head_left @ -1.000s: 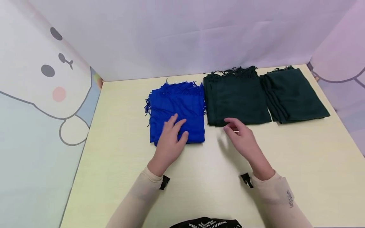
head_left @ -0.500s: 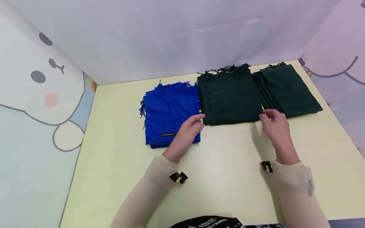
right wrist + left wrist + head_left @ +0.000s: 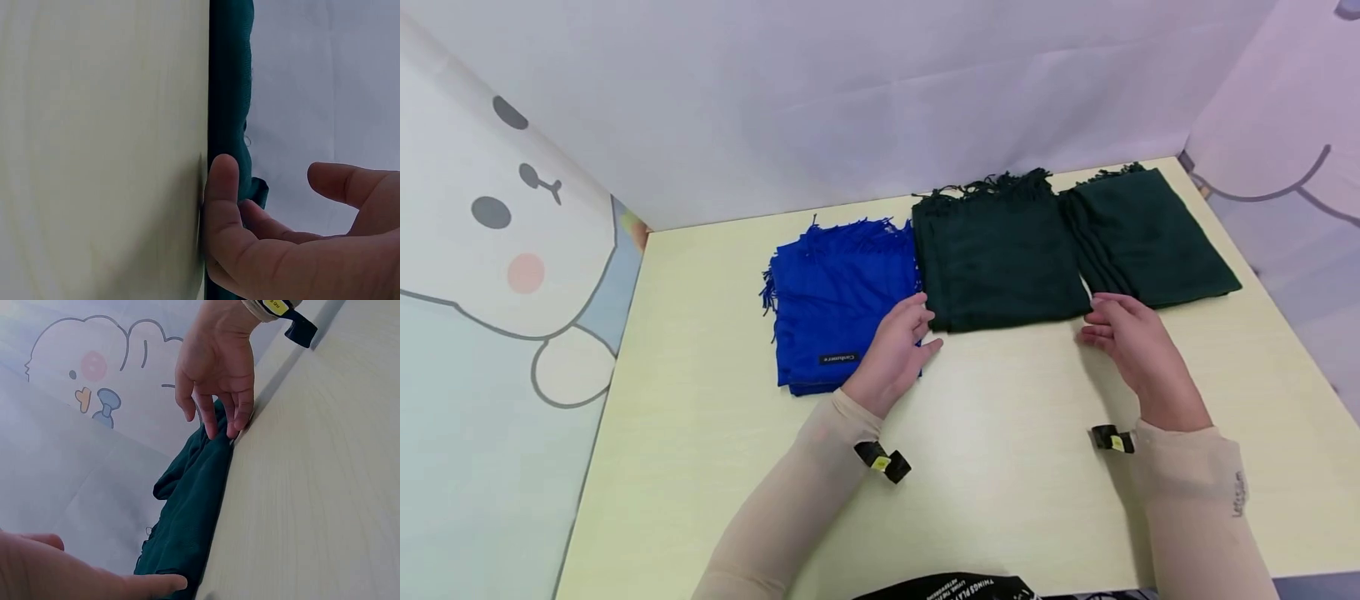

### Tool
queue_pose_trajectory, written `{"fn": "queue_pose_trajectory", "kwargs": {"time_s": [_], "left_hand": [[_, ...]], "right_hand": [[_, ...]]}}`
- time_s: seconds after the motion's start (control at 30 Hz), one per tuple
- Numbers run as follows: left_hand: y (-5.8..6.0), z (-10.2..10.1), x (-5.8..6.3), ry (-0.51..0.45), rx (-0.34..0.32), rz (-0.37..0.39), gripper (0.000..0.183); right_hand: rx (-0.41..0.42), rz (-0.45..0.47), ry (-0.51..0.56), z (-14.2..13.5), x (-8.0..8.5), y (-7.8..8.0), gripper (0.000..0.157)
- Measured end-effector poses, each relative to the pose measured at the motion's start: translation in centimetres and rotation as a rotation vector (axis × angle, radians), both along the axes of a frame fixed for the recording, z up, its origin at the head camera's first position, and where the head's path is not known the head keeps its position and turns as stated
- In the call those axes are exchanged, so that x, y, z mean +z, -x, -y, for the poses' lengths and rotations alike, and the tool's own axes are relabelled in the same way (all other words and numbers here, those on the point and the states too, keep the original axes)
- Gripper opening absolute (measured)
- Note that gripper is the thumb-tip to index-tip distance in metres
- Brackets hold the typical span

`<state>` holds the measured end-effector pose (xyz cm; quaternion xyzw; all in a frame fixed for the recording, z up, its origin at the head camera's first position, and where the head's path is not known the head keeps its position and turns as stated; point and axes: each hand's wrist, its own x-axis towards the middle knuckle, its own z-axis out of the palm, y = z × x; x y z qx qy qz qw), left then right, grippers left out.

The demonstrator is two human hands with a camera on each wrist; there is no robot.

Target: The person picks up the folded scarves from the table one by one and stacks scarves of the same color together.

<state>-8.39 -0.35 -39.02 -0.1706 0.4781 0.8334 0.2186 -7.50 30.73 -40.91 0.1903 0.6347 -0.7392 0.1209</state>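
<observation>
Three folded, fringed scarves lie in a row: a blue scarf [image 3: 842, 300], a dark green scarf [image 3: 1003, 262] in the middle, and another dark green scarf [image 3: 1157, 237] at the right. My left hand [image 3: 891, 354] overlaps the blue scarf's right edge, its fingertips close to the middle scarf's near left corner. At that scarf's near right corner is my right hand [image 3: 1142, 350], beside the narrow gap between both green ones. Thumb and fingers stand apart on the right hand [image 3: 281, 250] in its wrist view. Neither hand grips cloth.
The scarves lie on a pale wooden table [image 3: 1000, 483] toward its back edge. A white cloth backdrop [image 3: 850, 108] rises behind, and a printed cartoon panel [image 3: 490, 333] stands at the left. A black label [image 3: 838, 359] sits on the blue scarf.
My left hand has moved right from the blue scarf's middle, uncovering its label. My right hand has gone right along the middle scarf's near edge. Lately the left thumb has spread from its fingers.
</observation>
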Motion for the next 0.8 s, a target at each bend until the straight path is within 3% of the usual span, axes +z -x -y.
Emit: {"fn": "queue_pose_trajectory", "kwargs": {"time_s": [0.17, 0.43, 0.7, 0.8], "left_hand": [[0.5, -0.9, -0.5, 0.036, -0.010, -0.016, 0.056], [0.9, -2.4, -0.8, 0.218, -0.024, -0.131, 0.051], [1.8, -3.1, -1.5, 0.205, 0.008, -0.153, 0.052], [2.0, -3.2, -1.7, 0.209, -0.012, -0.190, 0.046]], "right_hand": [[0.006, -0.008, 0.057, -0.5, -0.1, 0.2, 0.028], [0.032, -0.015, 0.066, -0.7, -0.2, 0.3, 0.035], [0.035, -0.016, 0.065, -0.8, -0.6, 0.4, 0.038], [0.040, -0.011, 0.060, -0.8, -0.6, 0.5, 0.041]]}}
